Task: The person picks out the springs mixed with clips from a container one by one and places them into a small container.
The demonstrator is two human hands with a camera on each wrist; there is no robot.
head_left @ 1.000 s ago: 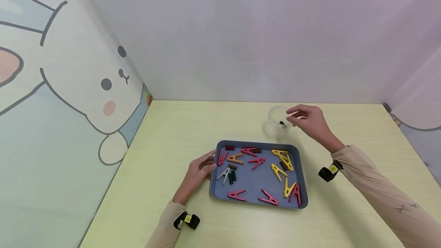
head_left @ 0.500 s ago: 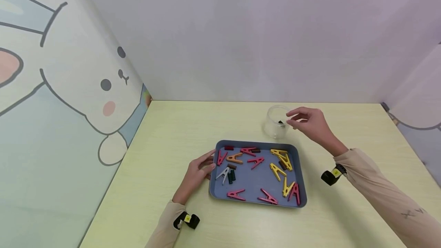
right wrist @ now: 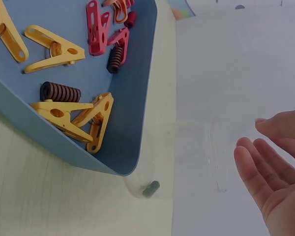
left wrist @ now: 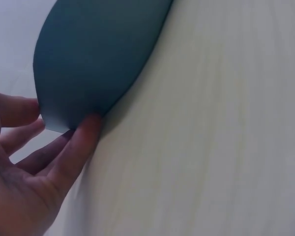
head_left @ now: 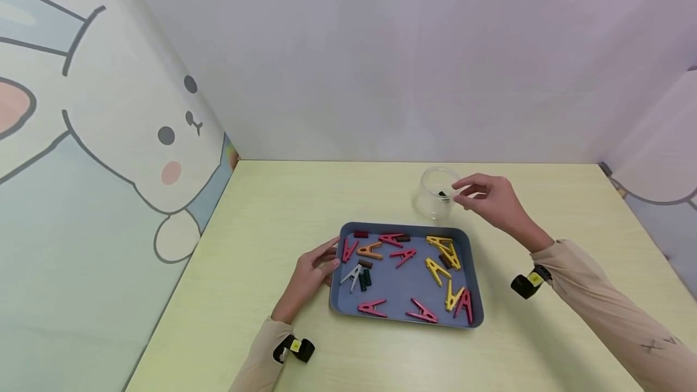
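Observation:
My left hand [head_left: 305, 283] holds the left wall of a blue-grey tray [head_left: 408, 323]; the left wrist view shows fingers and thumb against the tray's wall [left wrist: 98, 54]. Several yellow clips [right wrist: 54, 49], red clips [head_left: 373, 307], an orange clip [head_left: 369, 251] and a white clip [head_left: 351, 276] lie in it. Among them are dark coil-like pieces, one brown [right wrist: 61, 92]. My right hand [head_left: 492, 198] hovers at the right rim of a clear round jar [head_left: 432, 207], fingers and thumb apart, nothing between them. One small dark green piece [right wrist: 151, 189] lies inside the jar.
A pale wooden table [head_left: 283, 198] carries the tray and the jar, which stands behind the tray's far right corner. A plain light curtain [head_left: 414, 77] rises along the back edge. Rabbit-print cloth [head_left: 109, 138] hangs at the left.
My right hand has sunk slightly in the head view, staying beside the jar's rim. The left hand keeps its place on the tray, and the clips have not moved within it.

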